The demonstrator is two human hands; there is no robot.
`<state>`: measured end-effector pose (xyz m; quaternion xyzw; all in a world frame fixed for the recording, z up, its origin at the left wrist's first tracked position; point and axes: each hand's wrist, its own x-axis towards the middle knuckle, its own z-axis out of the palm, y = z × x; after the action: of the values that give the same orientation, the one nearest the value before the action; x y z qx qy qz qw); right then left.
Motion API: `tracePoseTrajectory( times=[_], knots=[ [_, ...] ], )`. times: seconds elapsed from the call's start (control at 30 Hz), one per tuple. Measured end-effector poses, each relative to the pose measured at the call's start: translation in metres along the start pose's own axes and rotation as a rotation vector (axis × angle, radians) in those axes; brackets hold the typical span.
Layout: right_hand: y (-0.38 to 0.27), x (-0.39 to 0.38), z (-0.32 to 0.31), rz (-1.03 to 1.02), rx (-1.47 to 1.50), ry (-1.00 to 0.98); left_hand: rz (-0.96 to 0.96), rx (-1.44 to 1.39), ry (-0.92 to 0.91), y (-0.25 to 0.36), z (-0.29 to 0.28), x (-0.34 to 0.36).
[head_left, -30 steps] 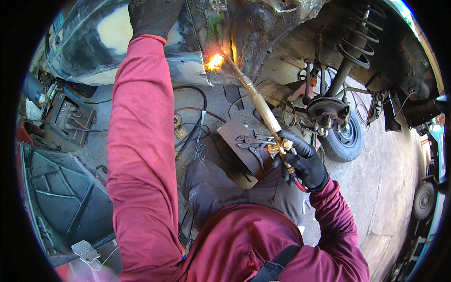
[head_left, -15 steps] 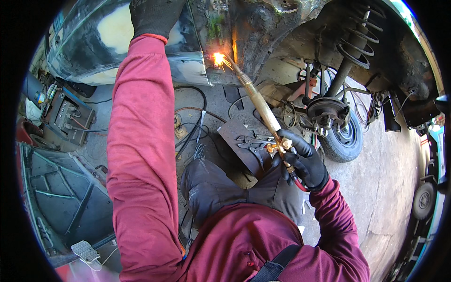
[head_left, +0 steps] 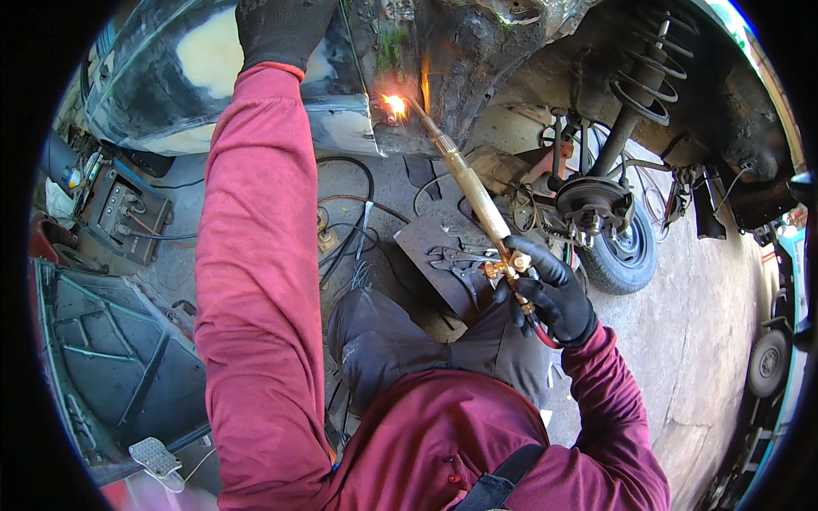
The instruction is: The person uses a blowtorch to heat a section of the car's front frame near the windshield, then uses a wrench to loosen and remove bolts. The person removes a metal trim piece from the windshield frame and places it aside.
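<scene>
In a black glove, my right hand [head_left: 558,298] is closed round the valve end of a brass-coloured gas torch [head_left: 473,192]. A red hose leaves the torch under my palm. Its thin tip points up and left at a bright, glowing spot [head_left: 394,105] on the lower edge of a car body [head_left: 341,119]. Small flames and scorched metal show beside that spot. My left hand [head_left: 285,34], gloved too, reaches up against the patchy, sanded panel. The fingers of that hand are cut off by the top of the picture.
A coil-spring strut [head_left: 639,94] with a bare hub [head_left: 594,200] hangs at right, a wheel [head_left: 626,255] behind it. Locking pliers [head_left: 464,255] lie on a metal plate [head_left: 417,238]. Hoses [head_left: 366,183] cross the floor. A welding machine [head_left: 123,213] and a car door [head_left: 119,349] are at left.
The glow at the torch tip has changed shape, with fewer sparks flying to the right. The torch tip has shifted very slightly; both arms stay nearly still.
</scene>
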<state>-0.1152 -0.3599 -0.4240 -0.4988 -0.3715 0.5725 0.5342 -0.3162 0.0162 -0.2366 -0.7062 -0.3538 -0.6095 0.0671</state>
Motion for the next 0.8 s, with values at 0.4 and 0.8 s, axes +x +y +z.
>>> tracePoseTrajectory(
  times=[0.4,0.8],
  knots=[
    [-0.075,-0.011,-0.003,0.121,-0.597,0.022,-0.013,0.022,0.007,0.001,0.000,0.000],
    [-0.075,-0.014,0.046,-0.173,-1.471,-0.004,-0.030,0.050,0.022,-0.007,0.004,-0.001]
  ],
)
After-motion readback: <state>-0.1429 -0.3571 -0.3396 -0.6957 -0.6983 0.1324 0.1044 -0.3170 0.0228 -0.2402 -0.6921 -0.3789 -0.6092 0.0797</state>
